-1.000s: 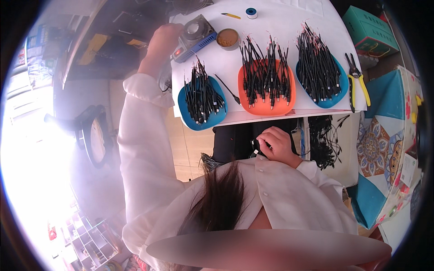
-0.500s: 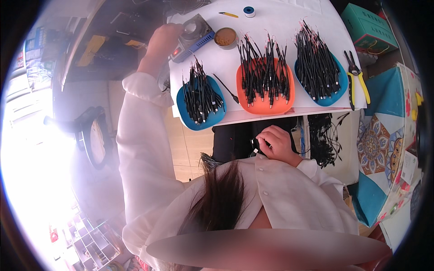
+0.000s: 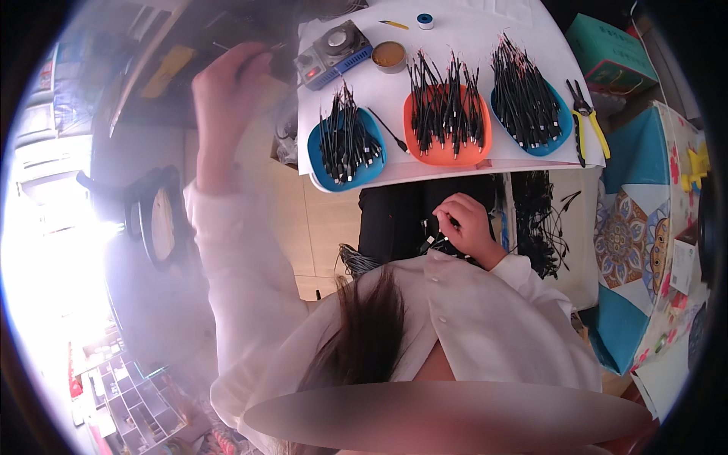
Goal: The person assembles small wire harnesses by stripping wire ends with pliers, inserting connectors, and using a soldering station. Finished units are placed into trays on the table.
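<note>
My left hand (image 3: 233, 70) is raised off the left side of the table, its fingers bent and smeared by motion; whether it holds anything is unclear. Nearest to it on the table is a small blue and grey solder pot (image 3: 337, 47) with a round metal top and a red switch. My right hand (image 3: 466, 221) rests over my lap with curled fingers, and a black cable end shows in them. Light connector tips lie just beside those fingers. Black cables with bare wire ends fill a left blue tray (image 3: 326, 179), an orange tray (image 3: 444, 158) and a right blue tray (image 3: 557, 144).
A round tin of brown material (image 3: 390, 56), a yellow knife (image 3: 394, 25) and a spool (image 3: 425, 21) stand farther back. One loose cable (image 3: 388, 131) lies between trays. Yellow-handled pliers (image 3: 588, 125) lie at right, near a green box (image 3: 613, 51). More cables (image 3: 535, 220) hang below.
My left hand has moved left, away from the solder pot. My right hand stays over my lap, having shifted slightly. The whole view has shifted a little.
</note>
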### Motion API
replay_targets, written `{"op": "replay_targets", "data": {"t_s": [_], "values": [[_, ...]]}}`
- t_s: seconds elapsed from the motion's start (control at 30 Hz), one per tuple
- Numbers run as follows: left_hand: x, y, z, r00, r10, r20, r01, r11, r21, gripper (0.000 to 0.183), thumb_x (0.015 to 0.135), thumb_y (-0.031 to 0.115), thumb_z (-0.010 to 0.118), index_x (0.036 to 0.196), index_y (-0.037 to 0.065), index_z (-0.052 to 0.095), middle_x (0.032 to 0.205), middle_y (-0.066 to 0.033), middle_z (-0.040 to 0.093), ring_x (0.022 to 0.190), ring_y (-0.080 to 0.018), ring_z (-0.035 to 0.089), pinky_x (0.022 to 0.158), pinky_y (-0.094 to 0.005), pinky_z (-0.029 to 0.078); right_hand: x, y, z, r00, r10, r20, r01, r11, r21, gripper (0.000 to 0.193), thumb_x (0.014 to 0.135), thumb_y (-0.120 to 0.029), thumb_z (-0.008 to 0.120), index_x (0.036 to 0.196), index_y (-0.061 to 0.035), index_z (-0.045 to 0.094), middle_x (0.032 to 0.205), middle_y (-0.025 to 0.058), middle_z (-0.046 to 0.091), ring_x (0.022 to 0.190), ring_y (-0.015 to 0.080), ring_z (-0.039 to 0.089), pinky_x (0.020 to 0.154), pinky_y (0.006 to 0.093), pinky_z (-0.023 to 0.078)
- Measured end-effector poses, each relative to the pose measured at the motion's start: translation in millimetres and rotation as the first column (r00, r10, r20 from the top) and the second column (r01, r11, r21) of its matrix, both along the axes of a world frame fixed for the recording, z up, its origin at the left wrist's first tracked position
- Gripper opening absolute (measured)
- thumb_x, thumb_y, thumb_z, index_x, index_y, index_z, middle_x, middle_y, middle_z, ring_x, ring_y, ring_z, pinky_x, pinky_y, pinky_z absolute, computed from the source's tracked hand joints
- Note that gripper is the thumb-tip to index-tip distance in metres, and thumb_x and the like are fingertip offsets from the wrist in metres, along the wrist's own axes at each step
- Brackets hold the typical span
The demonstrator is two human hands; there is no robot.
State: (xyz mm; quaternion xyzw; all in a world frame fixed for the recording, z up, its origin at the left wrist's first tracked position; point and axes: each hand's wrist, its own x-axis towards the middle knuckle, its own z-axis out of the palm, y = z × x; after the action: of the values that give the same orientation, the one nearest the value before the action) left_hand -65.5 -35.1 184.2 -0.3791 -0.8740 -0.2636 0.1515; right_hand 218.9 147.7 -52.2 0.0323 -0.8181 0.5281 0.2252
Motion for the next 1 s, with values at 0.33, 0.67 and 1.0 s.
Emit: {"op": "replay_targets", "data": {"t_s": [0.33,0.67,1.0], "values": [[195,-13,64,0.563,-0.56,0.607,-0.047,0.712,0.7,0.012,0.09,0.005,0.06,0.097,-0.005,0.061,0.072,-0.0098,0.062,0.053,-0.0083,0.043,0.049,-0.0199,0.033,28,-20,93,0.989,0.121,-0.079,-0.138,0.954,-0.267,0.024,0.091,-0.011,0.06,0.113,-0.0004,0.06,0.099,0.012,0.064,0.083,0.019,0.062,0.073,0.028,0.049],[290,89,-16,0.042,-0.886,0.461,0.189,0.46,0.867,0.053,0.096,0.012,0.054,0.136,-0.015,0.033,0.14,-0.032,0.04,0.132,-0.0381,0.043,0.109,-0.0453,0.036,152,0,166,0.997,-0.008,-0.074,-0.04,0.777,-0.628,0.018,0.101,-0.017,0.043,0.098,0.0002,0.05,0.077,0.0062,0.054,0.065,0.0105,0.047,0.061,0.0253,0.043],[238,5,-117,0.288,-0.471,0.834,-0.01,0.869,0.495,0.011,0.094,0.01,0.058,0.094,-0.001,0.06,0.085,-0.0095,0.066,0.075,-0.0132,0.056,0.071,-0.0257,0.044,252,125,87,0.777,-0.512,0.367,0.616,0.739,-0.272,0.023,0.102,-0.022,0.044,0.095,-0.0017,0.053,0.07,0.002,0.048,0.063,0.0096,0.042,0.059,0.0232,0.034]]}}
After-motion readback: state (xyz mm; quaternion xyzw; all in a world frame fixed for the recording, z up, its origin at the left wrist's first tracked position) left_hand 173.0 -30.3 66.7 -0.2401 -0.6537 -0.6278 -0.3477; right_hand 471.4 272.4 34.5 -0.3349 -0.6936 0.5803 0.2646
